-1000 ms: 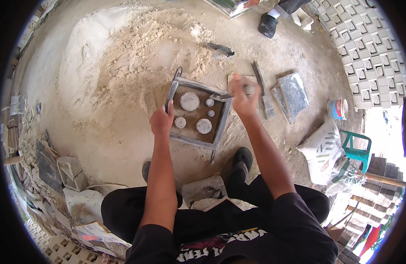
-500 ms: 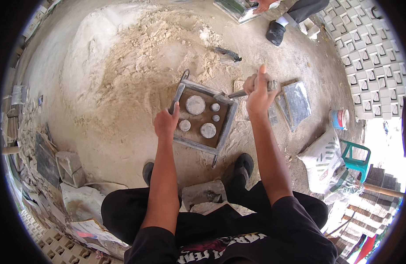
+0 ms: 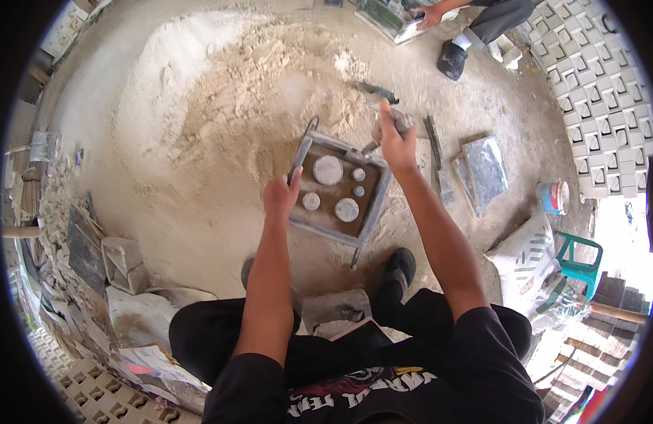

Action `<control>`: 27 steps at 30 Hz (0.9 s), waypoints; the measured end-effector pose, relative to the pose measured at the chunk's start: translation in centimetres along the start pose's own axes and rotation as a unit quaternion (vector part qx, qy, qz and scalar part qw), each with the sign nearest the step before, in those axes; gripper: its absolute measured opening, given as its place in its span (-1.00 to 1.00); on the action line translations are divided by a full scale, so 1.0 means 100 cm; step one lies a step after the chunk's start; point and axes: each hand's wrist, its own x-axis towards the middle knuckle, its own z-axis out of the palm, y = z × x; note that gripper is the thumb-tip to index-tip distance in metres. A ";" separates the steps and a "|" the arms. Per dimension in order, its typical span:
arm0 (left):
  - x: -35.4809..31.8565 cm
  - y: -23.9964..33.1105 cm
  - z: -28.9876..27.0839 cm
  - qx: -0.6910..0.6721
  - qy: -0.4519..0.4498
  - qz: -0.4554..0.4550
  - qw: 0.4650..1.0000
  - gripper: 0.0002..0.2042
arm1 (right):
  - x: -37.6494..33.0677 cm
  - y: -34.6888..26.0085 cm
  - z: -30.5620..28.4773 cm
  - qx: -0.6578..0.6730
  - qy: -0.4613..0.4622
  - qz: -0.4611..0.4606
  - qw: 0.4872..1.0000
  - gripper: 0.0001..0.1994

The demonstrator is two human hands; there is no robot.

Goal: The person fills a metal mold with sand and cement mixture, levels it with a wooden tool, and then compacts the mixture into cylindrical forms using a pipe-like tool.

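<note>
A square grey metal mould with several round cores inside lies on the sandy ground in front of my feet. My left hand grips the mould's left rim. Above the mould's far right corner, my right hand is closed around a small grey tool; its exact kind I cannot make out. A heap of pale sand mix spreads behind the mould.
Flat grey plates and a long tool lie to the right. Nearby are a small paint can, a white sack and a green stool. Another person's leg and shoe are at the top. Patterned blocks are stacked right.
My right hand has come in from the right with the tool to the mould's far right corner. My left hand has stayed on the left rim.
</note>
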 end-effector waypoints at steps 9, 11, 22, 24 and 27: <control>-0.032 0.002 -0.005 -0.061 0.084 -0.054 0.993 -0.33 | 0.015 -0.122 -0.031 0.127 0.039 0.010 0.991 -0.60; -0.032 0.003 -0.006 -0.062 0.103 -0.064 0.991 -0.33 | 0.026 -0.129 -0.027 0.028 0.038 0.065 0.997 -0.55; -0.033 0.006 0.004 -0.029 0.130 -0.078 0.988 -0.33 | -0.046 0.061 -0.065 -0.585 -0.131 0.052 0.799 -0.57; -0.037 0.006 -0.001 -0.069 0.130 -0.065 0.987 -0.36 | -0.064 0.082 -0.074 -0.601 -0.095 0.049 0.792 -0.51; -0.037 -0.005 0.000 -0.126 0.131 -0.041 0.982 -0.40 | -0.067 0.100 -0.072 -0.571 -0.094 0.124 0.806 -0.37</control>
